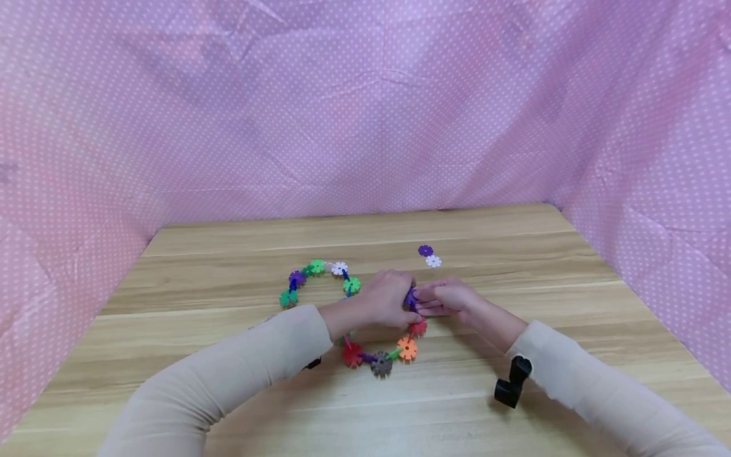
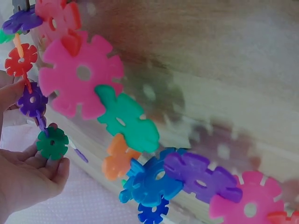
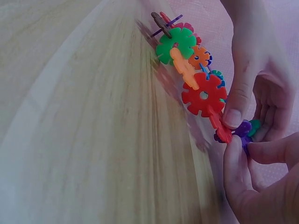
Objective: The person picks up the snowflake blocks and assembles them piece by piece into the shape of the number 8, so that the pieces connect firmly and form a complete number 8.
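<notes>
A chain of notched plastic snowflake discs (image 1: 351,355) in many colours curves across the table, partly hidden behind the left forearm. My left hand (image 1: 388,298) grips its right end. In the left wrist view the thumb lies by a purple disc (image 2: 32,100), just below a red disc (image 2: 21,59), while the fingers support a green disc (image 2: 52,143). From the right, my right hand (image 1: 451,297) pinches a purple disc (image 3: 242,127) of the same stretch between thumb and finger. Both hands meet closely there, so part of that joint is covered.
Beyond the hands lie two loose discs, a purple one (image 1: 425,251) and a white one (image 1: 433,261). The chain's far part, with a bright green disc (image 1: 316,266), bends round at the left. Pink dotted cloth (image 1: 365,127) hangs behind the wooden table (image 1: 228,247).
</notes>
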### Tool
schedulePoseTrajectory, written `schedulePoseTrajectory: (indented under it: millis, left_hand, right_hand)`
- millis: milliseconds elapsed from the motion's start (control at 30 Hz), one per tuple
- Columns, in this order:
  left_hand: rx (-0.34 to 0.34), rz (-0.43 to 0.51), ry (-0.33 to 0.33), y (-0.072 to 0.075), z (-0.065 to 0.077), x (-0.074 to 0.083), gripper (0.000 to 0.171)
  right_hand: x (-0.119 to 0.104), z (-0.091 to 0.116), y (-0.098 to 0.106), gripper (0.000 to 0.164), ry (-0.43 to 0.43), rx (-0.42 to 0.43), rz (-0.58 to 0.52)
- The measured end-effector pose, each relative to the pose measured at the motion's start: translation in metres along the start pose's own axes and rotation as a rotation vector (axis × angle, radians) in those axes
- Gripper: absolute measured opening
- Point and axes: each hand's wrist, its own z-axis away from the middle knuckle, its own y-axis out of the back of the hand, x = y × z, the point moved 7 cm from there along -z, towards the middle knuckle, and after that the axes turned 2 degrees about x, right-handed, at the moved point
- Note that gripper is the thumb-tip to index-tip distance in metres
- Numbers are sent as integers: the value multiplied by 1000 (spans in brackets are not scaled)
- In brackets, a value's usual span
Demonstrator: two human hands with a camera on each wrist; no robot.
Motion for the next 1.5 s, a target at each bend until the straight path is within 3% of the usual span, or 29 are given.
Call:
schedulePoseTrajectory:
  millis: [133, 267, 467, 800, 1200, 1300, 1500]
  left_hand:
    - [1, -40, -63, 1, -2, 3, 57]
    - [-14, -46, -83, 1, -4, 4, 54]
    - [-27, -62, -101, 1, -5, 6, 50]
    - [-21, -7, -96, 0, -5, 4, 50]
    - [-27, -139, -197, 2, -9, 13, 36]
    - [-24, -133, -185, 2, -10, 13, 37]
    - [-14, -24, -114, 3, -11, 3, 39]
  right_hand:
    - [-1, 0, 0, 38, 10, -11, 3]
    - [-3, 2, -1, 38, 25, -26, 19]
    - [-4, 3, 0, 38, 30, -28, 30]
    - [-3, 2, 0, 35, 55, 10, 56]
    - [-2, -1, 2, 28, 54, -22, 55]
    - [-2, -1, 4, 29, 52, -13, 55]
    - [-1, 0, 4, 33, 40, 11, 25]
